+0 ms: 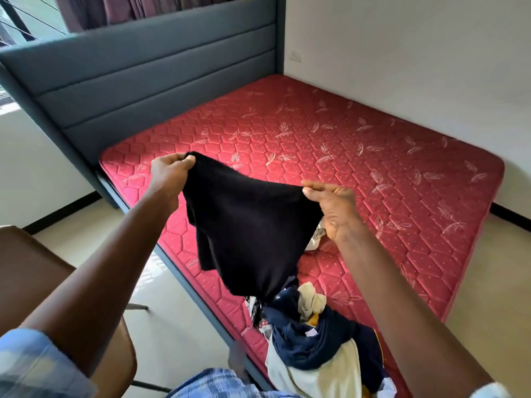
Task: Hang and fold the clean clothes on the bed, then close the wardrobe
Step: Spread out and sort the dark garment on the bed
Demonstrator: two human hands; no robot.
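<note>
**A:** The hands first. What are they doing?

**B:** The left hand (169, 170) pinches one top corner of a soft black fabric garment (247, 225) between its thumb and curled fingers. The right hand (330, 202) pinches the other top corner the same way. Both arms are stretched out in front of the person.

**A:** And where is the garment relative to them?

**B:** It hangs in the air between the two hands. Its top edge sags slightly from one grip to the other, and the rest drapes below them. It hangs over the near edge of the red quilted mattress with a pale leaf print (373, 168).

**A:** Does it touch anything?

**B:** Its lower end narrows and meets the top of a crumpled heap of navy, cream and patterned clothes (310, 340). The heap lies on the mattress against that near edge, below the right forearm. A small pale piece shows just beside the right wrist.

**A:** What else is around?

**B:** A padded grey-blue headboard (143, 81) stands at the far left end of the mattress. A brown leather-look chair (34, 268) is on the floor under the left arm, near the bed's edge.
</note>
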